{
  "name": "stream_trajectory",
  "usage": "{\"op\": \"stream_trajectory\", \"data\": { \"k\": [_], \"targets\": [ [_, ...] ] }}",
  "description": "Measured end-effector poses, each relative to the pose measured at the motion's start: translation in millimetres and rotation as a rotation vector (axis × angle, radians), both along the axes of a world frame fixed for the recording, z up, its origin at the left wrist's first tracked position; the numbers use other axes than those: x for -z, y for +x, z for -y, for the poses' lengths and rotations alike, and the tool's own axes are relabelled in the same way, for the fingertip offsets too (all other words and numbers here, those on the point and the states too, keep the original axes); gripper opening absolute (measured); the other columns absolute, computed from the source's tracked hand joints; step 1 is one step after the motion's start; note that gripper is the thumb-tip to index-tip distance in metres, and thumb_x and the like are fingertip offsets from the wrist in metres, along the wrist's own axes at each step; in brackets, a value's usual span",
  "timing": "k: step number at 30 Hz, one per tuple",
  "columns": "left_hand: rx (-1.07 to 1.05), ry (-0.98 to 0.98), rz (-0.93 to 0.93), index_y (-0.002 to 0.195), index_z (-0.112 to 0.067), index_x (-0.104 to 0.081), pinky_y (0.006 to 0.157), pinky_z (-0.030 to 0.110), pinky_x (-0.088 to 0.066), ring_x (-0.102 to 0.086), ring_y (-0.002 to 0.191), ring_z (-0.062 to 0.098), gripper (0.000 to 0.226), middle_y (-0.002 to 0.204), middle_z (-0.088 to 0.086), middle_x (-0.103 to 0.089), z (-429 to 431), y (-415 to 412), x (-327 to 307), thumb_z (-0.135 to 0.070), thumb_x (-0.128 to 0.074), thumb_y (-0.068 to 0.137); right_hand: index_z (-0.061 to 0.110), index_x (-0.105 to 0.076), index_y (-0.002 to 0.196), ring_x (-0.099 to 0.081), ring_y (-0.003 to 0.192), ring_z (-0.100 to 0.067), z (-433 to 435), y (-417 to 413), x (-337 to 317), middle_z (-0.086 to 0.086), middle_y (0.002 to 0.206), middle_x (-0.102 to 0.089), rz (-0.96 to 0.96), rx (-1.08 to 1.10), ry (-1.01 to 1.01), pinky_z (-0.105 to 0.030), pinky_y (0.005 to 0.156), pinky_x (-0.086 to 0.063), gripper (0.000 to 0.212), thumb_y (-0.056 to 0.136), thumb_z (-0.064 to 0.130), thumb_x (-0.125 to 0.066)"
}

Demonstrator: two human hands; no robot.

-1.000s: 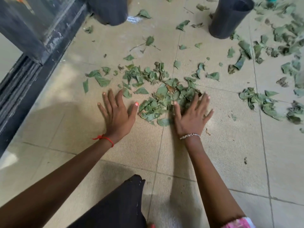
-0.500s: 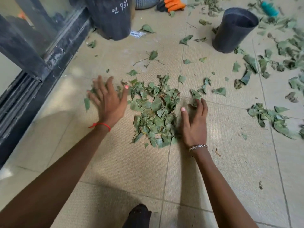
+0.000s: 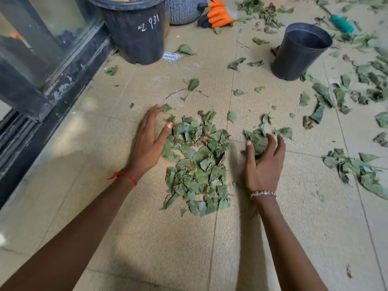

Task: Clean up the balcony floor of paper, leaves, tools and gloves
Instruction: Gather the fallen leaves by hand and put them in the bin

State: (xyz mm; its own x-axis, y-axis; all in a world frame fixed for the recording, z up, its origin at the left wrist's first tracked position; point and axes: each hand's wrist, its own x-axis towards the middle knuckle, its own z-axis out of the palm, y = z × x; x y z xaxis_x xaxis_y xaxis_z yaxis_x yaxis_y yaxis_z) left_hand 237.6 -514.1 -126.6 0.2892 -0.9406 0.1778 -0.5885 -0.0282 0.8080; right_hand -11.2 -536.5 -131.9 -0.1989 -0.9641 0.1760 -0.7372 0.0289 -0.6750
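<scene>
Head — left hand (image 3: 150,141) straight, right hand (image 3: 263,164) cupped
</scene>
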Motion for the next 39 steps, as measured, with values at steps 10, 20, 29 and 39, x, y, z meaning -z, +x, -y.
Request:
{"op": "stream_trajectory", "data": {
  "k": [10,20,29,39],
  "targets": [
    [0.033,0.132,0.118,0.148,-0.017,-0.021,0.119,0.042,-0.007,-0.008,0.145,0.018,0.062,0.159,0.003,-0.008,46.0,-3.3,9.4,-0.046,-0.038,0.096,0.017,-0.040,0.138,-0.038,0.132,-0.013,6.1,36.4,-5.2,-0.001,0.145,-0.040,0.239,-0.357,0.029,-0.035,0.108,-0.035,0.063,0.087,0.054,-0.038],
    [-0.069,0.064,0.127,0.144,-0.014,-0.029,0.118,0.035,-0.008,-0.018,0.143,0.016,0.059,0.155,0.003,-0.023,76.4,30.2,17.4,-0.045,-0.040,0.095,0.023,-0.027,0.144,-0.025,0.139,-0.019,61.1,54.5,-0.3,-0.002,0.152,-0.027,-0.094,-0.542,0.166,-0.042,0.115,-0.022,0.076,0.083,0.068,-0.020],
    [-0.137,0.012,0.004,0.139,-0.012,-0.039,0.114,0.028,-0.023,-0.031,0.138,0.016,0.074,0.147,0.004,-0.038,78.0,32.8,16.1,-0.059,-0.035,0.082,0.022,-0.024,0.146,-0.006,0.144,-0.018,151.6,130.3,-19.0,0.000,0.157,-0.009,-0.158,-0.751,0.142,-0.038,0.116,-0.008,0.066,0.091,0.055,-0.038],
    [-0.173,0.051,-0.005,0.135,-0.010,-0.043,0.115,0.028,-0.024,-0.032,0.137,0.016,0.075,0.147,0.005,-0.038,76.5,32.7,9.8,-0.060,-0.037,0.079,0.025,-0.044,0.136,-0.041,0.128,-0.019,137.9,117.6,-7.3,-0.002,0.138,-0.048,0.091,-0.620,0.156,-0.036,0.110,-0.030,0.045,0.095,0.039,-0.036]
  ]
}}
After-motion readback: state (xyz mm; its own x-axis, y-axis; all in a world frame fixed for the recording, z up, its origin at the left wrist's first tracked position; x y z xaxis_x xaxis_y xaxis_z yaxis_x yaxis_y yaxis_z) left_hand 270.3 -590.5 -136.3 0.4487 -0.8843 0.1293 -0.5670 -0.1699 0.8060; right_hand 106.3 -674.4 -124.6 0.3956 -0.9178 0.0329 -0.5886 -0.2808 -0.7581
